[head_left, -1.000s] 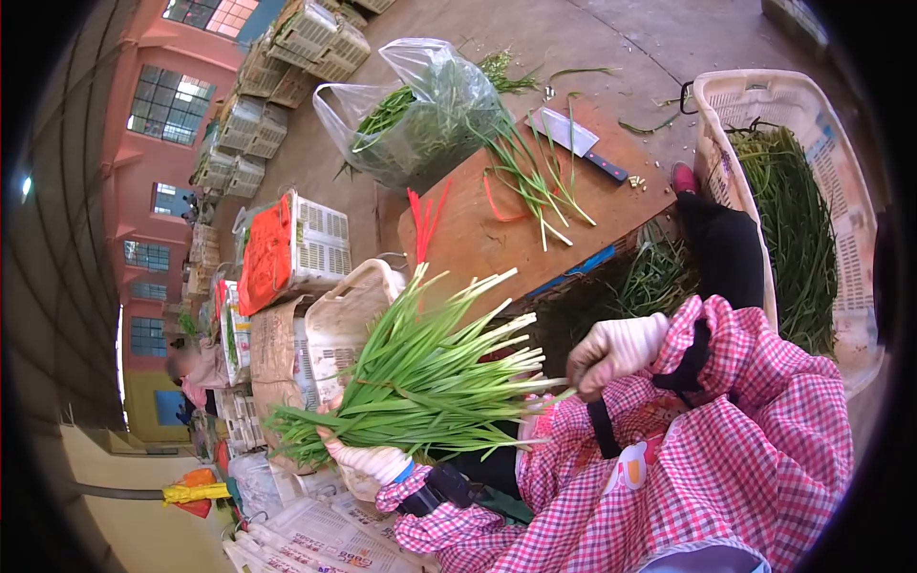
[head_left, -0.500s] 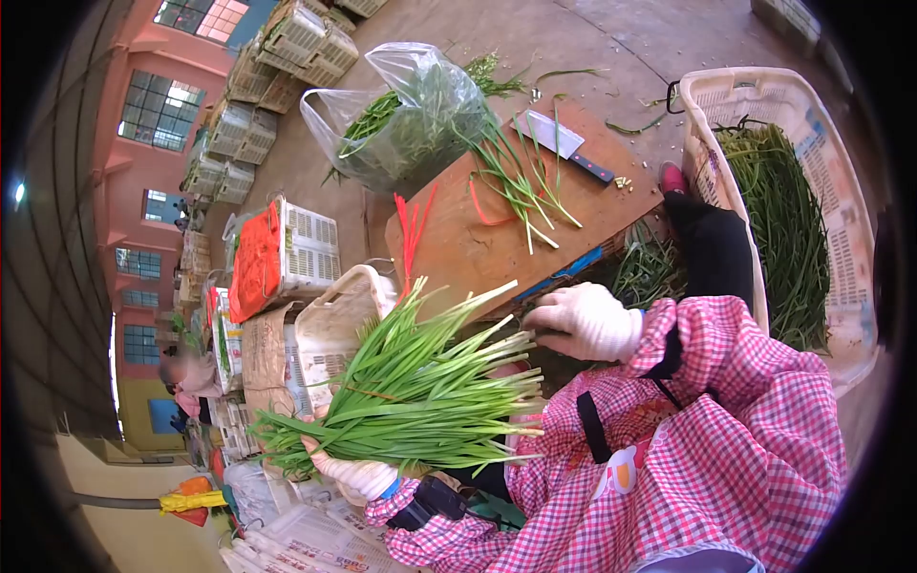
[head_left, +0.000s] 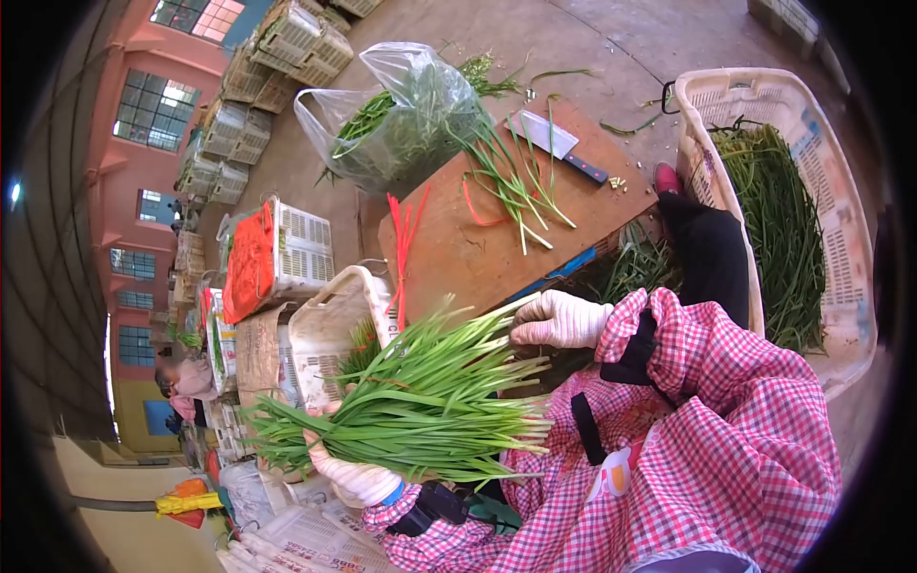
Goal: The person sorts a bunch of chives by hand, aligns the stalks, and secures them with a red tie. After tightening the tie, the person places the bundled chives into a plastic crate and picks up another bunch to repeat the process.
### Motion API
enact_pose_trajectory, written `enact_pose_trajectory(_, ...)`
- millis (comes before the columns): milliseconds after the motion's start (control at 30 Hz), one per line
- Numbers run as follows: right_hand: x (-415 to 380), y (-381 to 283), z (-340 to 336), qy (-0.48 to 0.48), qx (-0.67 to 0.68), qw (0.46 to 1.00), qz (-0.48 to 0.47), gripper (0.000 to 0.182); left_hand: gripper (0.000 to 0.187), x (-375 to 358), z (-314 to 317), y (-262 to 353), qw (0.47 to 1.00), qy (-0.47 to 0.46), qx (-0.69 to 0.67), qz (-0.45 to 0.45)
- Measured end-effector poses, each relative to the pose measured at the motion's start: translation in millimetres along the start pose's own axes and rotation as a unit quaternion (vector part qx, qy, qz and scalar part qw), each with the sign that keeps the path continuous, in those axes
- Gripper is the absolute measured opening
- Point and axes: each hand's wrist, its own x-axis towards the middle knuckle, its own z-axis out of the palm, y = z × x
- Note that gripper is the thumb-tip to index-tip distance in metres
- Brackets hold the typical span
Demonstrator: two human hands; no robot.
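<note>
Green chives (head_left: 420,401) lie bunched across the lap, white ends toward the apron (head_left: 707,458). Left hand (head_left: 355,475), gloved, has its fingers closed around the leafy end; right hand (head_left: 561,319) pinches the white tips. Beyond, the bench (head_left: 458,258) carries loose stalks (head_left: 516,186), a cleaver (head_left: 554,143) and red ties (head_left: 399,244)

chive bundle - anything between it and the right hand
Nothing visible. The right hand already rests at the white cut ends of the chive bundle, which the left hand grips near the leafy end. The wooden board lies beyond them, not between.
</note>
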Motion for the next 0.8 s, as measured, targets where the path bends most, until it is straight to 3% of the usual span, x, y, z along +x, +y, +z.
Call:
enact_pose_trajectory(133, -1.1, 4.5, 0.8, -0.001, -0.05, 0.999, -0.008, 0.024, 0.029, -4.2, 6.5, -5.7, 0.999, 0.032, 0.016, 0.017)
enact_pose_trajectory(200, -0.6, 5.0, 4.5, 0.011, -0.054, 0.997, -0.045, 0.024, 0.03, -3.7, 8.2, -6.5, 1.0, 0.02, 0.02, 0.012)
enact_pose_trajectory(267, 1.2, 3.8, 8.9, 0.078, -0.18, 0.97, -0.145, 0.027, 0.03, -3.5, 8.7, -9.0, 1.0, 0.006, 0.021, 0.008)
enact_pose_trajectory(300, -1.9, 1.5, 9.0, 0.057, -0.211, 0.97, -0.108, 0.03, 0.029, -3.5, 9.0, -9.5, 1.0, -0.009, 0.022, 0.004)
enact_pose_trajectory(500, -17.0, -14.2, 12.0, 0.084, -0.347, 0.923, -0.144, 0.032, 0.025, -4.3, 6.3, -10.3, 1.0, 0.012, 0.004, 0.015)
enact_pose_trajectory(600, -19.5, -9.8, 15.6, 0.079, -0.365, 0.917, -0.14, 0.035, 0.026, -9.4, 11.1, -10.8, 1.0, 0.021, -0.016, -0.012)
enact_pose_trajectory(733, -15.6, -9.4, 21.9, 0.113, -0.361, 0.9, -0.219, 0.027, 0.024, -4.5, 5.1, -12.3, 0.997, 0.024, -0.066, 0.005)
enact_pose_trajectory(800, -13.8, -9.4, 26.1, 0.124, -0.382, 0.894, -0.2, 0.025, 0.024, -1.2, 3.2, -13.4, 0.999, 0.012, -0.041, 0.025)
